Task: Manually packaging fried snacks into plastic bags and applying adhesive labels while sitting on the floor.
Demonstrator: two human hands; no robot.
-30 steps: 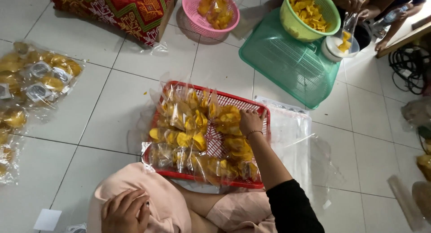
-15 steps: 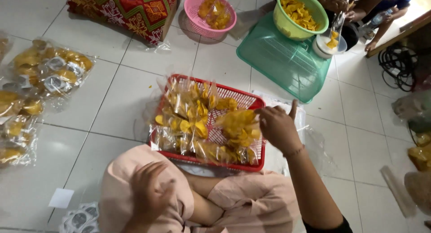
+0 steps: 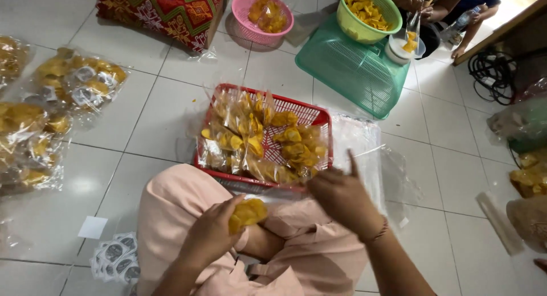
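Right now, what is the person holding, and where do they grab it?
The left hand holds a clear bag of yellow chips, fingers wrapped around its lower side. The right hand holds nothing clearly visible.

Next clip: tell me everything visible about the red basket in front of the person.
The red basket is a shallow rectangular tray of what looks like plastic, with latticed walls and floor. It sits flat on the white tiled floor, just ahead of the person's knees, its near rim partly hidden by them. Clear packets of yellow chips fill most of it, several standing up above the rim. A stack of clear bags lies against its right side. Neither hand touches it.
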